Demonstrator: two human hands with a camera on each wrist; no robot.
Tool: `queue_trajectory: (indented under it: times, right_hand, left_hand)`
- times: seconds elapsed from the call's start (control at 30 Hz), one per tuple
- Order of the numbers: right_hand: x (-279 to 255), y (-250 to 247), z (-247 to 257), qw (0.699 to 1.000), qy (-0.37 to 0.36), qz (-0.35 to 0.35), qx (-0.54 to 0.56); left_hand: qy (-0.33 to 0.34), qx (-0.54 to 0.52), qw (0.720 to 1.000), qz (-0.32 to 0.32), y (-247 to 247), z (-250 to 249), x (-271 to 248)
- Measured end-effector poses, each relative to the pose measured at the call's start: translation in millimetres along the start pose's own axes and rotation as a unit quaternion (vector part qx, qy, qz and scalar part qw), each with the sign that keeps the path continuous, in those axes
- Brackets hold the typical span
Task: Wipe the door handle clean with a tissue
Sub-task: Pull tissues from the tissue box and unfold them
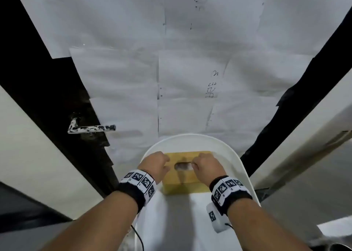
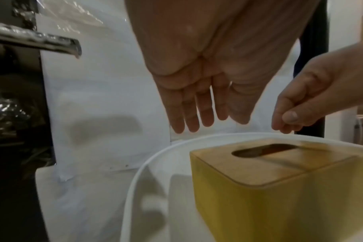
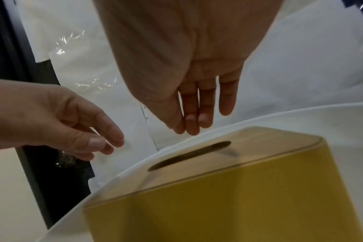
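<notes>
1. Door handle (image 1: 91, 128): a lever type, smeared with white and dark marks, mounted on the dark door edge to the left. It stands well apart from both hands; nothing touches it.
2. Tissue box (image 1: 182, 172): yellow, with a wooden lid and an oval slot. It stands on a white rounded table (image 1: 236, 155) in front of the door. Whether tissue shows in the slot I cannot tell.
3. Left hand (image 1: 155, 164): hovers above the box's left end, fingers relaxed and pointing down, holding nothing.
4. Right hand (image 1: 206, 166): hovers above the box's right end beside the slot, fingers loosely extended, empty.
5. Door face: covered with white paper sheets (image 1: 190, 70), some bearing handwriting.
6. Both wrists carry black bands with printed markers.
</notes>
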State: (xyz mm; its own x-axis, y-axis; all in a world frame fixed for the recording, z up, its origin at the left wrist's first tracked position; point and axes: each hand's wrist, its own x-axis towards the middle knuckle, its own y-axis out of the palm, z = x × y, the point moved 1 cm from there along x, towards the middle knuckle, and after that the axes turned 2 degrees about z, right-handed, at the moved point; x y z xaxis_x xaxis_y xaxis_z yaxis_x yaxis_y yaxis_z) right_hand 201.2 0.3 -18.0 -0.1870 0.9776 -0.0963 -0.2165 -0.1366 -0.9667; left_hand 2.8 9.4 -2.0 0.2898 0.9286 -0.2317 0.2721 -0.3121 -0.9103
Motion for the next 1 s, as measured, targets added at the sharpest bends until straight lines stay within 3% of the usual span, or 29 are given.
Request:
queue_trajectory:
  times: [0.17,0.37,0.6,0.8,0.87,1.0]
  right_hand:
    - [13,16,-10,0.997,0.006,0.071,-0.001]
    - [22,30,-10,0.992,-0.031,0.101,-0.072]
    - [20,44,-11,0.986,-0.026,0.142,-0.079]
    - [29,45,-7,0.98,0.022,0.191,-0.044]
    - [29,47,-7,0.98,0.028,0.192,-0.043]
    - [27,44,-9,0.992,0.013,0.125,-0.006]
  left_hand:
    - [-0.033,0.0,0.997,0.071,21,-2,8]
    - [-0.011,0.026,0.995,0.099,31,1,17]
    - [0.007,0.033,0.995,0.098,43,4,24]
    - [0.006,0.035,0.995,0.088,48,8,27]
    - [0.007,0.047,0.995,0.091,49,8,29]
    - [0.008,0.066,0.995,0.08,50,10,32]
